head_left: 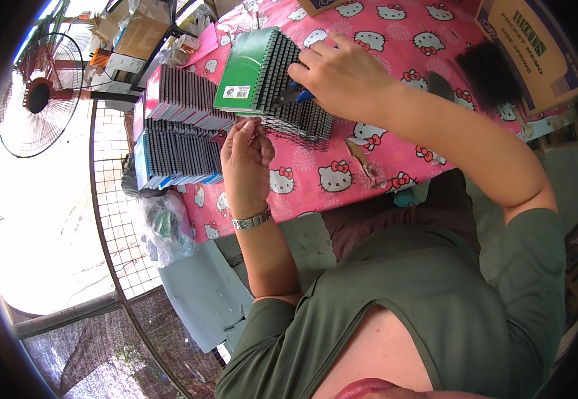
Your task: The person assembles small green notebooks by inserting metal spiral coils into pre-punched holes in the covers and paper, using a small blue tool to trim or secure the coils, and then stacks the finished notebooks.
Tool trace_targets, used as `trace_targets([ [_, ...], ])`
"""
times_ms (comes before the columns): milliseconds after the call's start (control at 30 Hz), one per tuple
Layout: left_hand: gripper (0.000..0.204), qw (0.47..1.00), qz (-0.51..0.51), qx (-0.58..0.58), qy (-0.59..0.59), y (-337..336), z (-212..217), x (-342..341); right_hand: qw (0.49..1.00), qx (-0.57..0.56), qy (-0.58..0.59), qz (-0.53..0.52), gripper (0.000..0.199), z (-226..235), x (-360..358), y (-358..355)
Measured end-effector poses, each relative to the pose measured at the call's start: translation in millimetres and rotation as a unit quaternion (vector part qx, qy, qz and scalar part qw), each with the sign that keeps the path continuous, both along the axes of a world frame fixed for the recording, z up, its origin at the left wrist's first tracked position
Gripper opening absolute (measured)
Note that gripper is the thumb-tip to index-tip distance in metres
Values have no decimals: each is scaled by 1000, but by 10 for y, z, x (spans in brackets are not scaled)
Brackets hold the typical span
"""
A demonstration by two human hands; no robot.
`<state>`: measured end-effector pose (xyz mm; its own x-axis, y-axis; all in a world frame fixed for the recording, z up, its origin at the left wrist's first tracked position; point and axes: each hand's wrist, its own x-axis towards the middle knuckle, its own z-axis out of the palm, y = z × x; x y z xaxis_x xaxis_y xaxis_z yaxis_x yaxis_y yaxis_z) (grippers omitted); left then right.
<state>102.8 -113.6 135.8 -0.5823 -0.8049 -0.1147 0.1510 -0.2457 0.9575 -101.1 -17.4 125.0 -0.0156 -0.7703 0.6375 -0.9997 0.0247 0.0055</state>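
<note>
Two hands working one pile: right hand (332, 70) pressing a blue-handled tool (300, 95), grip closed on it, against the spiral-bound notebooks (289, 86) standing on the table (342, 173); left hand (245, 156) pinching something too small to tell. Probably trimming wire ends; calling next for steady aim.
</note>
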Motion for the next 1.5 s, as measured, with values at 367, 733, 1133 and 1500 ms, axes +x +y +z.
trace_targets([
  [367,5,995,-5,-64,-70,28,-7,-62,985,171,-32,-8,10,180,119,-63],
  [733,9,998,0,55,25,7,-89,-18,1000,2,17,-16,14,-117,16,-1],
  [1133,7,999,-18,-6,-38,3,-126,-24,990,138,-40,-2,9,15,106,-67],
  [1500,10,998,-43,46,3,-16,-217,0,999,11,36,0,10,-134,57,3],
])
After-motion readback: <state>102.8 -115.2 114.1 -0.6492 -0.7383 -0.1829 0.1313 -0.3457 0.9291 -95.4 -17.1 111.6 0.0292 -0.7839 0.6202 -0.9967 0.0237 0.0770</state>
